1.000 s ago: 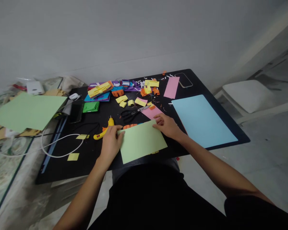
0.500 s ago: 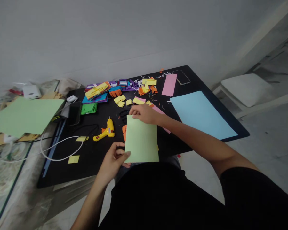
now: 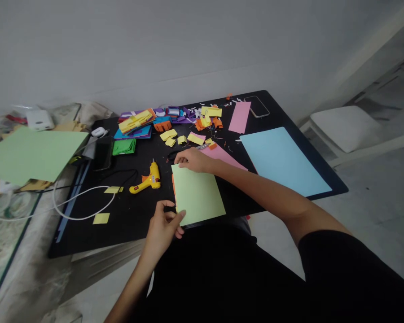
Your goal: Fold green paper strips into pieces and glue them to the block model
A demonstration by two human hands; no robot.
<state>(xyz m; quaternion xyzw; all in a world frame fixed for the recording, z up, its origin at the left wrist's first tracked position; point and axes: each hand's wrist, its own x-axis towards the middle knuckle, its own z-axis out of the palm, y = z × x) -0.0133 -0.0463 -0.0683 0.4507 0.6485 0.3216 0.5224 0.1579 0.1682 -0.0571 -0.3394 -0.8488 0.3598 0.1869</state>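
A light green paper sheet (image 3: 198, 195) lies at the front edge of the black table, a little turned. My left hand (image 3: 164, 222) pinches its lower left corner between thumb and fingers. At the sheet's upper left corner, the bent fingers of my right hand (image 3: 193, 160) grip the edge. A strip of orange paper (image 3: 173, 184) shows along the sheet's left side, mostly covered. Scissors (image 3: 202, 146) lie behind my right hand, partly hidden by it. Left of the sheet is a yellow glue gun (image 3: 150, 178).
Folded yellow papers (image 3: 136, 122), a green stack (image 3: 124, 146) and scraps line the back. Pink sheets (image 3: 239, 117), a large blue sheet (image 3: 284, 159) and a phone (image 3: 256, 106) are at the right. A white cable (image 3: 84, 219) loops at the left, beside a large green sheet (image 3: 37, 154).
The green sheet has come down flatter toward the table and turned, its lower right corner now higher. My right hand has shifted slightly left with it. More of the scissors and pink sheet shows.
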